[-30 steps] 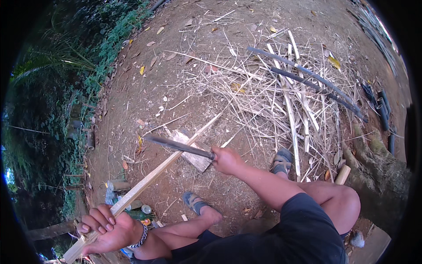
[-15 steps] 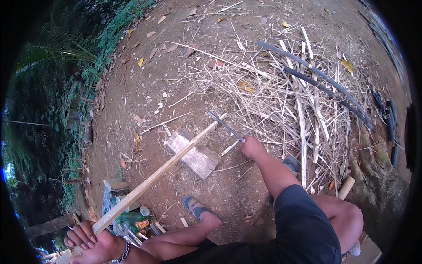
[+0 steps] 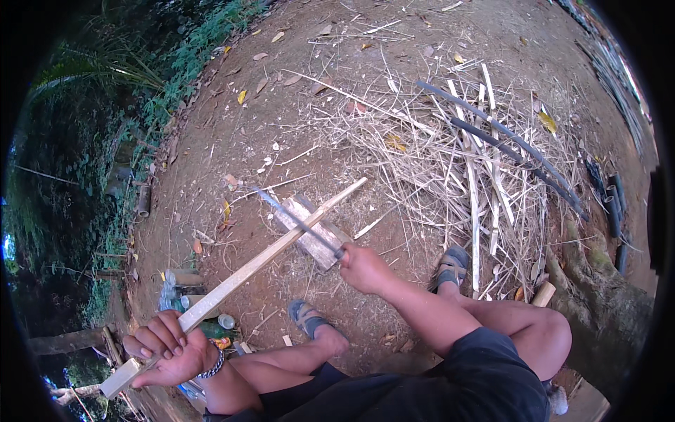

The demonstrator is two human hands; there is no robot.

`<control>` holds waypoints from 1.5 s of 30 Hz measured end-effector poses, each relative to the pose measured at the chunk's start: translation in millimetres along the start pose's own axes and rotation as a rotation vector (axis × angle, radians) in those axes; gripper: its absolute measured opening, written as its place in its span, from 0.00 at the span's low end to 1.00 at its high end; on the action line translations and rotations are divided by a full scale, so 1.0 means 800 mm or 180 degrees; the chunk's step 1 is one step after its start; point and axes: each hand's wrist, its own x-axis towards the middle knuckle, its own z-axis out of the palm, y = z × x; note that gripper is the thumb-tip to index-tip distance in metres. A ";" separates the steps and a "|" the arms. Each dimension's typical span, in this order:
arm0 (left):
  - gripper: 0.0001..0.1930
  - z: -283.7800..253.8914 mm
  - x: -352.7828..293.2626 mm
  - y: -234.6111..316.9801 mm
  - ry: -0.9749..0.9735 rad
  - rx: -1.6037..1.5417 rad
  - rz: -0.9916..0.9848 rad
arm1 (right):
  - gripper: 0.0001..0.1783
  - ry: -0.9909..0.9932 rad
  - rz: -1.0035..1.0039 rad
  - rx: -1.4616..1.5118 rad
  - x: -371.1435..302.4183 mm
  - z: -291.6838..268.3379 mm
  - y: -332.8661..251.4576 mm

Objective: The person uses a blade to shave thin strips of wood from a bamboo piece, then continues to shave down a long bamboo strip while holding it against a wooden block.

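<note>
Back from beyond the stick's far tip, the right grip (image 3: 369,269) has swung in toward the body, and the long, narrow dark-metal blade (image 3: 287,213) now crosses the middle stretch of the stick instead of lying past its end. That right grip is clamped on the blade's handle; the blade is blurred, points away to the upper left, and whether its edge touches the wood cannot be told. Curled fingers of the left grip (image 3: 176,355) are clamped around the lower part of the long, pale, squared wooden stick (image 3: 246,276), a short butt jutting past the hand. From there the stick slants up to the right, over the rough, light-brown wooden block (image 3: 322,252), its tapered tip reaching beyond the block's upper edge. The tip hangs over brown earth (image 3: 232,141) flecked with chips, just beside the near edge of the tangled heap of straw-coloured shavings and strips (image 3: 422,165). More earth stretches from the block's left edge to the leafy green plants (image 3: 172,74). Closer to the body, room narrows: the grey strapped left sandal (image 3: 307,318) stands near the block's lower end, and clear bottles (image 3: 225,321) lie just beside the stick near the left grip.
</note>
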 end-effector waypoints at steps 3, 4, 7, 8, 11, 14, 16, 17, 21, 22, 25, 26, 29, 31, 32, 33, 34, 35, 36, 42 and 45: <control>0.28 0.011 -0.013 0.009 -0.0289 -0.0152 -0.0003 | 0.10 -0.0304 -0.0895 -0.0251 -0.050 -0.002 -0.073; 0.28 0.017 -0.019 0.009 -0.0190 -0.0080 0.0063 | 0.09 -0.0337 -0.1163 -0.0392 -0.056 0.001 -0.078; 0.28 0.026 -0.026 0.009 -0.0163 -0.0080 0.0021 | 0.08 -0.0108 0.0141 -0.0424 -0.015 -0.007 0.023; 0.28 0.019 -0.029 0.004 -0.0140 -0.0106 0.0031 | 0.08 0.0229 0.0490 -0.0311 0.001 -0.024 0.034; 0.28 0.012 -0.041 0.015 0.0004 -0.0110 0.0120 | 0.10 0.0250 -0.0167 -0.0856 -0.006 0.000 0.019; 0.27 0.023 -0.038 0.006 -0.0080 -0.0081 0.0070 | 0.14 -0.0331 -0.0186 -0.1162 -0.012 -0.022 -0.012; 0.27 0.030 -0.032 0.009 -0.0082 -0.0067 0.0022 | 0.13 0.0371 0.0768 0.0042 0.032 0.008 0.092; 0.27 0.028 -0.030 0.010 -0.0038 -0.0082 0.0067 | 0.12 0.0339 0.0671 -0.0209 0.036 0.004 0.086; 0.26 0.014 -0.032 0.010 -0.0015 -0.0035 0.0101 | 0.11 0.0168 -0.0130 -0.0885 0.025 -0.006 0.018; 0.26 0.017 -0.031 0.010 -0.0028 -0.0016 0.0135 | 0.11 0.0046 -0.0450 -0.1010 0.029 -0.008 0.015; 0.26 0.026 -0.028 0.007 0.0058 -0.0086 0.0022 | 0.09 0.0021 0.0763 -0.0814 0.059 -0.033 0.075; 0.27 0.029 -0.027 0.007 -0.0011 -0.0196 -0.0054 | 0.09 0.0296 0.0924 -0.0835 0.087 -0.031 0.152; 0.27 0.016 -0.027 0.011 -0.0008 -0.0028 -0.0066 | 0.10 0.0485 0.0787 -0.0900 0.104 0.010 0.138; 0.27 0.005 -0.020 0.013 0.0273 0.0226 0.0091 | 0.14 0.0086 0.0297 -0.0980 0.074 -0.017 0.061; 0.27 0.008 -0.013 0.006 0.0300 0.0142 0.0003 | 0.15 0.0175 0.0694 -0.1000 0.090 -0.012 0.107; 0.27 0.012 -0.008 0.004 0.0349 0.0198 0.0001 | 0.15 0.0365 0.0988 -0.0894 0.109 -0.009 0.158; 0.28 0.016 -0.004 0.005 0.0396 0.0279 0.0023 | 0.14 0.0537 0.1252 -0.0781 0.128 -0.010 0.210; 0.28 0.015 -0.006 0.003 0.0474 0.0358 0.0013 | 0.13 0.0690 0.1553 -0.0687 0.131 -0.020 0.215; 0.28 0.010 -0.004 0.003 0.0341 0.0199 -0.0024 | 0.14 0.0562 0.1570 -0.0703 0.132 -0.020 0.218; 0.30 -0.002 0.004 0.002 0.0312 0.0294 0.0006 | 0.15 0.0583 0.1523 -0.0771 0.124 -0.041 0.237; 0.34 -0.014 0.008 0.005 0.0288 0.0275 -0.0029 | 0.15 0.0358 0.1153 -0.0868 0.127 -0.031 0.208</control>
